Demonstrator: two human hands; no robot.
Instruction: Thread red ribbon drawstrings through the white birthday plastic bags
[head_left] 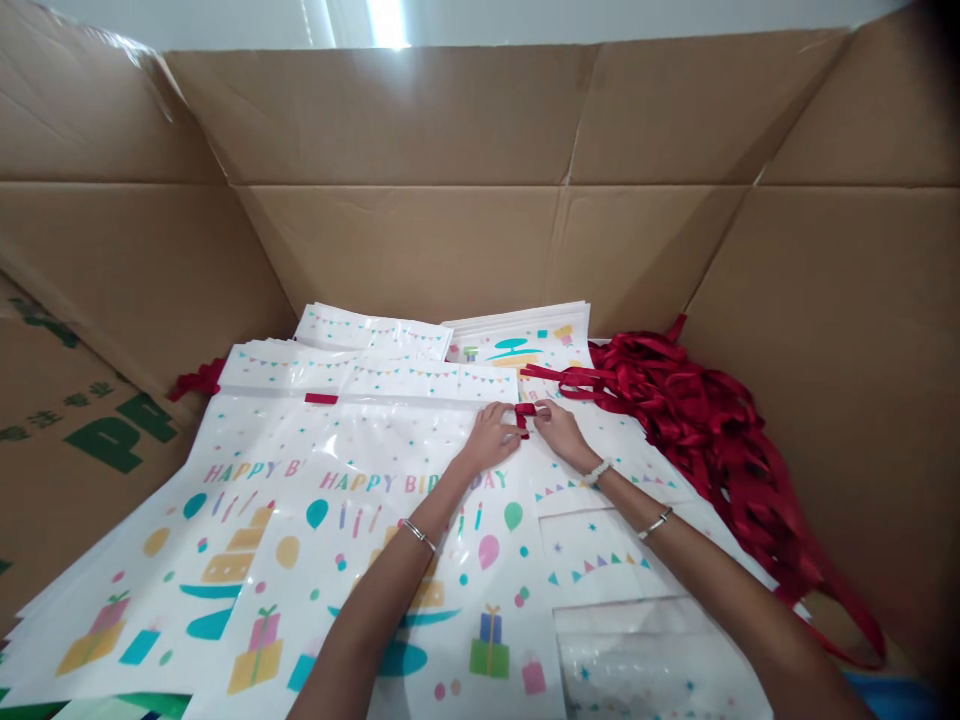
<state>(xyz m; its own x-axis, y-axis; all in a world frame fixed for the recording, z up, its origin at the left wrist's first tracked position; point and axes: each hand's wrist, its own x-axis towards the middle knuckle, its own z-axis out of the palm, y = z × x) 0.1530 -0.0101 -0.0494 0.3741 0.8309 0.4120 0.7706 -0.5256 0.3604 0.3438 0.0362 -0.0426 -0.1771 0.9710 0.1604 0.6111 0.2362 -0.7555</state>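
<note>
My left hand (495,434) and my right hand (555,428) meet at the upper right corner of the top printed sheet (390,430). Between them is a short piece of dark red ribbon (524,410), pinched by the fingers of both hands. The white sheet carries "HAPPY BIRTHDAY" lettering, balloons and gifts, with a pale strip near its top edge. Another short red piece (321,399) lies flat on that strip, left of my hands. A bracelet is on my left wrist, and two are on my right wrist and forearm.
Tall cardboard walls (405,235) surround the sheets. A large tangled heap of red ribbon (697,420) lies at the right, with a loose loop trailing toward the front. More printed sheets (525,340) are stacked behind. Some red material (201,380) shows at the left wall.
</note>
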